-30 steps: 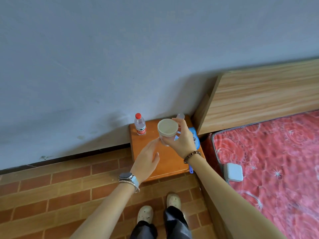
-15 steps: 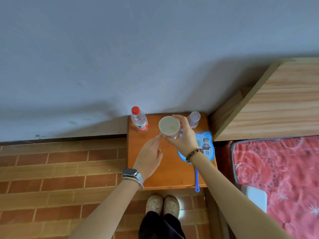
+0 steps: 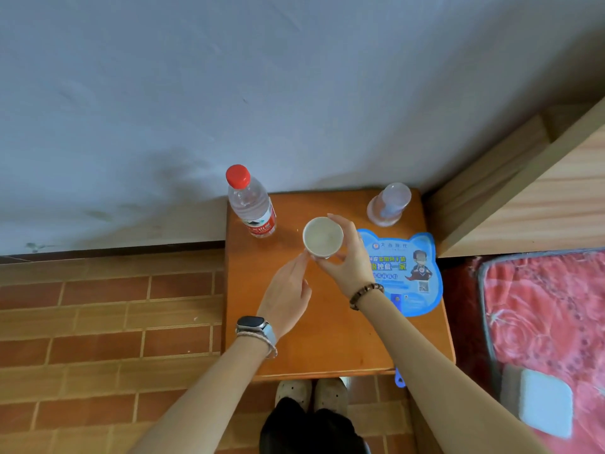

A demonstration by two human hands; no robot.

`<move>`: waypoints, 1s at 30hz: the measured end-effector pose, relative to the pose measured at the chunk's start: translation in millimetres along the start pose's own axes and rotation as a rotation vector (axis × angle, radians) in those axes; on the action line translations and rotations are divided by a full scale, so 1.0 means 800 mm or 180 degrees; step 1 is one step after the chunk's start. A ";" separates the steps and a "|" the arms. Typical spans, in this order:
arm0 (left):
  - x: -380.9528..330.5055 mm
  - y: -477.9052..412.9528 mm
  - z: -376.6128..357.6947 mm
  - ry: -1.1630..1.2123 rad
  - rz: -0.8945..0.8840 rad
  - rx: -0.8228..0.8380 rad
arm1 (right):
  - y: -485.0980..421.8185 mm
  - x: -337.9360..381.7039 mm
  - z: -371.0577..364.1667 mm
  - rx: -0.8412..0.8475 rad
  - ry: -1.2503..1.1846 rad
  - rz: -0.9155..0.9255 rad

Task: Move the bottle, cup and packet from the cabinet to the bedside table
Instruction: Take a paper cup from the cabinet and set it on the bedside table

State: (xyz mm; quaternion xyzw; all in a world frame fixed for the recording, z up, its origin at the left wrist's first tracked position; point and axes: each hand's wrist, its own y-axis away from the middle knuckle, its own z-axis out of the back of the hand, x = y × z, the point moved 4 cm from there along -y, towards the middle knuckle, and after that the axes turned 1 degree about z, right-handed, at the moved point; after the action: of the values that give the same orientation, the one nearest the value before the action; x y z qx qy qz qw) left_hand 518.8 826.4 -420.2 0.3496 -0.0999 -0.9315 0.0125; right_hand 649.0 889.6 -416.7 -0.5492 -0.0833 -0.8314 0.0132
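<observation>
I see my operator's pale shoes (image 3: 311,393) at the near edge of the orange wooden bedside table (image 3: 327,348). Left of the table runs a brick-pattern floor (image 3: 98,322); right of it lies a red flowered mattress (image 3: 550,306), with a wooden headboard (image 3: 540,198) at the table's far right. The near half of the tabletop is bare wood, and a blue cat-shaped fan (image 3: 409,273) lies along the table's right side.

Over the table's middle, the left hand (image 3: 284,296) reaches in with straight, loose fingers, tips at the lower left side of the cup (image 3: 322,237). The right hand (image 3: 347,260) wraps curled fingers and thumb round the cup, mouth up; I cannot tell whether its base touches the table.

The red-capped bottle (image 3: 252,208) stands upright in the table's far left corner, a clear upturned tumbler (image 3: 389,204) in the far right. A grey wall (image 3: 294,93) rises behind the table.
</observation>
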 end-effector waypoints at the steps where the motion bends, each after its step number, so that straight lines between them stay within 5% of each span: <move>1: 0.003 -0.002 -0.003 -0.0008 0.0006 -0.0029 | -0.002 -0.005 -0.003 0.0017 -0.0006 -0.0005; 30: 0.034 -0.060 0.001 -0.0117 0.0163 -0.0440 | -0.079 -0.020 -0.026 0.0279 0.0426 0.0094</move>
State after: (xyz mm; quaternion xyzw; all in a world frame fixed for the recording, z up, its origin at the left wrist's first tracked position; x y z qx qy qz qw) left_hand 500.0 871.1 -446.8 0.3282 -0.0445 -0.9417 0.0587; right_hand 629.0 947.5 -447.5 -0.4924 -0.1103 -0.8616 0.0551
